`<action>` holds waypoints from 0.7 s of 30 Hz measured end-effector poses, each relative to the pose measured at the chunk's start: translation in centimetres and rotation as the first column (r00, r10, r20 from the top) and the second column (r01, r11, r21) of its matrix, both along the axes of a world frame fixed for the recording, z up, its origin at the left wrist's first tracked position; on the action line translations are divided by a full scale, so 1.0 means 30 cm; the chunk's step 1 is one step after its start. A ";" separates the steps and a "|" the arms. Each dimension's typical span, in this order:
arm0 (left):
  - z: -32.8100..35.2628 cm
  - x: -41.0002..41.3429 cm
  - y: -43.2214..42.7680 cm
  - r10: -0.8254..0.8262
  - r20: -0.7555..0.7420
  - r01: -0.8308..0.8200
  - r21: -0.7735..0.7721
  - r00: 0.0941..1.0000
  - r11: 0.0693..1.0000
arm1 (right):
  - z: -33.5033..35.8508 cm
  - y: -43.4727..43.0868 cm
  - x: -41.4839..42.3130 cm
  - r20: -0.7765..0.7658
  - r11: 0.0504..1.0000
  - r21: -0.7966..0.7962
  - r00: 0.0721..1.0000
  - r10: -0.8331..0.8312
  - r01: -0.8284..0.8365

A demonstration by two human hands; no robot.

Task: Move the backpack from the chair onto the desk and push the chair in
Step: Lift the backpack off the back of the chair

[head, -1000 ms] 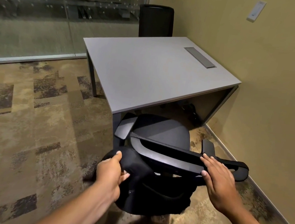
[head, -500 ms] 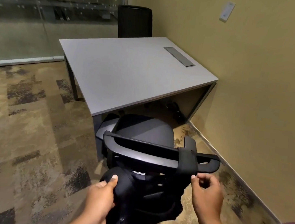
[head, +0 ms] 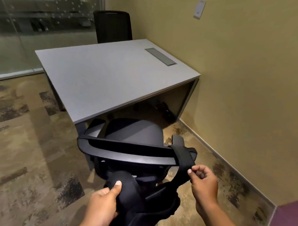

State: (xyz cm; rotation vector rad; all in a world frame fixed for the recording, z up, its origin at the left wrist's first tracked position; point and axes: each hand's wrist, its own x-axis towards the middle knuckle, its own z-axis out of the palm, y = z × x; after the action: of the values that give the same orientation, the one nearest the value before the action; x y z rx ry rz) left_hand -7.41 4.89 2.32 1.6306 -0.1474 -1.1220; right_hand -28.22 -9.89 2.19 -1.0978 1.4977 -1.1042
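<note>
Two black chairs are showing: the near chair [head: 132, 143] at lower centre, its seat partly under the desk edge, and a second chair [head: 112, 26] standing behind the far side of the desk in the upper middle. One black backpack [head: 142, 207] is hanging behind the near chair's backrest at the bottom centre, with one strap [head: 183, 160] looping over the right end of the top rail. Two bare hands are working on it. The left hand [head: 102, 209] is closing around the bag's upper part, thumb pressing on top. The right hand [head: 203, 183] is pinching the strap between thumb and fingertips.

One grey desk [head: 99, 79] is filling the centre, bearing only a flush grey cable panel [head: 161, 56] at its far right. Mottled brown carpet [head: 14, 151] is covering the floor, an olive wall [head: 255, 70] is running along the right with one white switch plate [head: 199, 9], and a dotted glass partition [head: 34, 10] is occupying the upper left.

The backpack's lower part is running off the bottom edge, and dark items under the desk are too shadowed to identify.
</note>
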 end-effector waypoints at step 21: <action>0.251 -0.240 -0.039 -0.222 0.164 0.251 -0.183 0.961 0.950 | -0.031 -0.081 -0.219 -0.189 0.942 -0.018 0.924 -0.332 0.335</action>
State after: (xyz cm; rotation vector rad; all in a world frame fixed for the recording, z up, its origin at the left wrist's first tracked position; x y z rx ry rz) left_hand -14.62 3.72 9.86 1.5360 -0.5470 -1.1298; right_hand -34.78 -12.33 1.27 -0.9804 1.8933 -1.2421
